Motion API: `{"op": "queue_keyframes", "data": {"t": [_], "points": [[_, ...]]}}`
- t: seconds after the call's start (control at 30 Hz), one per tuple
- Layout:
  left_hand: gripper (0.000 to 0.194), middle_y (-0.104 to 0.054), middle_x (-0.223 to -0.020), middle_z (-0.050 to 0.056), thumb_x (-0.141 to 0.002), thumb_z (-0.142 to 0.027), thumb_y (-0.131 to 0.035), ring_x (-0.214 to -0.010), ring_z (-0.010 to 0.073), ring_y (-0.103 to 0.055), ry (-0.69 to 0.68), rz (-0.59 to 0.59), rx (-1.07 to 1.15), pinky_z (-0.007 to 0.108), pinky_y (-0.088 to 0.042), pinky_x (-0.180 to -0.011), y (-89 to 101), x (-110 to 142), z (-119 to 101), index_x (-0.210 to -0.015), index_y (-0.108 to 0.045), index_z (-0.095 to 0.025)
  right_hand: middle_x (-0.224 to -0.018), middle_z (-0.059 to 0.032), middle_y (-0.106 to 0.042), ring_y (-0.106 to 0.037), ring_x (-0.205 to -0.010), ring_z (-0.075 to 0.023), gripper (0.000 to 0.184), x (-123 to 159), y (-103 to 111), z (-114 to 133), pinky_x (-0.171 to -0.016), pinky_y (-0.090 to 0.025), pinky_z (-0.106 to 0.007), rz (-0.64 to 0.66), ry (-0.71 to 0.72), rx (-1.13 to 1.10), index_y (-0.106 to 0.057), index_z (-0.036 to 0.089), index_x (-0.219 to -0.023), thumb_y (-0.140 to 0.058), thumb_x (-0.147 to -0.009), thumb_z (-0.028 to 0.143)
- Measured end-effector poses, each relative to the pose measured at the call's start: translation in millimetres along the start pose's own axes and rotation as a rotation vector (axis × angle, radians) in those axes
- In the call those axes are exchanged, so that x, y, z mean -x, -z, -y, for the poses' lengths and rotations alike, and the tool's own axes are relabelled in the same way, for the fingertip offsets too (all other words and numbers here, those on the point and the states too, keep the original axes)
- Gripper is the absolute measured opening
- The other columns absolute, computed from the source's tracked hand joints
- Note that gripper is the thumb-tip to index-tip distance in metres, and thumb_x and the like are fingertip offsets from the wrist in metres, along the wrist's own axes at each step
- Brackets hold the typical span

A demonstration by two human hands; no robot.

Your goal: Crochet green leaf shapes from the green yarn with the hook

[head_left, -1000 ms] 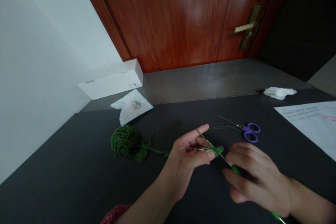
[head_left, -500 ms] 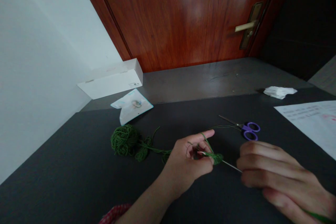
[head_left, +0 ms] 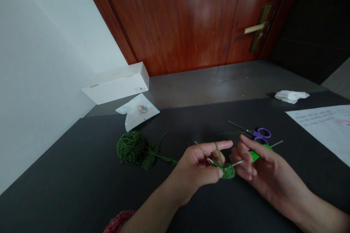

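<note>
My left hand (head_left: 203, 165) pinches a small piece of green crochet (head_left: 228, 171) between thumb and fingers, with a strand of yarn looped over its raised index finger. A crochet hook (head_left: 255, 156) with a bright green grip passes through the stitches, its tip near my left fingers. My right hand (head_left: 259, 164) is closed around the hook's grip, palm partly turned up, and the metal end sticks out to the right. The yarn runs left to a dark green ball (head_left: 131, 147) lying on the black table.
Purple-handled scissors (head_left: 261, 134) lie just behind my right hand. A white plastic packet (head_left: 140, 111) and a white box (head_left: 117, 85) rest at the back left. A crumpled tissue (head_left: 291, 96) and a printed sheet (head_left: 328, 125) are at the right.
My right hand has moved left, closer to my left hand, and turned so its palm and the hook's green grip show. The crochet piece has dropped slightly.
</note>
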State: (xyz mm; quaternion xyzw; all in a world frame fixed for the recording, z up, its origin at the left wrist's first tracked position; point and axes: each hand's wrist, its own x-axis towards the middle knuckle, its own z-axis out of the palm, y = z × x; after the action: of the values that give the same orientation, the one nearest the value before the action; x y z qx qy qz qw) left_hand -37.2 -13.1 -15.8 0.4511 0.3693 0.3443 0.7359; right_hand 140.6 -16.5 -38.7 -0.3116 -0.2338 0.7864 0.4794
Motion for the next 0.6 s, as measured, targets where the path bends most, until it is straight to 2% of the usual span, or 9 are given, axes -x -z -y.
{"op": "queue_keyframes", "data": {"t": [0.1,0.2,0.37,0.47,0.6], "points": [[0.052,-0.052,-0.074,-0.003,-0.070,-0.010,-0.068,-0.066,0.0092,-0.043,-0.085,-0.104,-0.045,0.026,-0.035,-0.067,-2.1,0.0,0.6,-0.120,-0.069,-0.024,-0.057,0.0024,-0.044,-0.039,-0.051,-0.0111,0.036,-1.2,1.6,-0.7,-0.051,-0.041,-0.025,-0.042,0.032,-0.008,-0.058,0.018,-0.056,-0.067,-0.082,0.043],[0.049,-0.054,-0.076,-0.003,-0.071,-0.014,-0.072,-0.069,0.0100,-0.046,-0.130,-0.147,-0.047,0.027,-0.038,-0.072,-3.0,0.0,0.9,-0.119,-0.069,-0.023,-0.058,0.0018,-0.045,-0.041,-0.053,-0.0122,0.034,-1.0,2.6,0.3,-0.052,-0.043,-0.026,-0.053,0.061,0.018,-0.060,0.019,-0.058,-0.067,-0.082,0.043],[0.053,-0.058,-0.076,-0.002,-0.069,-0.018,-0.077,-0.071,0.0112,-0.049,-0.143,-0.173,-0.046,0.028,-0.040,-0.074,-3.9,0.2,0.5,-0.122,-0.067,-0.021,-0.058,0.0020,-0.047,-0.043,-0.053,-0.0110,0.032,-0.9,4.4,-0.4,-0.053,-0.044,-0.024,-0.026,0.058,-0.029,-0.061,0.018,-0.059,-0.066,-0.083,0.040],[0.048,-0.058,-0.074,-0.002,-0.068,-0.017,-0.079,-0.070,0.0107,-0.050,-0.141,-0.210,0.006,0.029,-0.041,-0.077,-5.7,-0.4,1.7,-0.115,-0.071,-0.020,-0.060,0.0013,-0.048,-0.044,-0.053,-0.0108,0.032,-0.4,3.8,-3.9,-0.052,-0.046,-0.023,-0.001,0.067,-0.069,-0.063,0.019,-0.060,-0.066,-0.083,0.041],[0.047,-0.059,-0.079,-0.002,-0.066,-0.017,-0.080,-0.074,0.0106,-0.052,-0.140,-0.295,0.119,0.030,-0.040,-0.084,-7.5,-3.1,6.1,-0.112,-0.073,-0.023,-0.068,-0.0013,-0.055,-0.054,-0.063,-0.0134,0.028,4.5,-1.9,-10.2,-0.063,-0.053,-0.025,-0.014,0.191,-0.059,-0.066,0.021,-0.070,-0.064,-0.085,0.045]]}}
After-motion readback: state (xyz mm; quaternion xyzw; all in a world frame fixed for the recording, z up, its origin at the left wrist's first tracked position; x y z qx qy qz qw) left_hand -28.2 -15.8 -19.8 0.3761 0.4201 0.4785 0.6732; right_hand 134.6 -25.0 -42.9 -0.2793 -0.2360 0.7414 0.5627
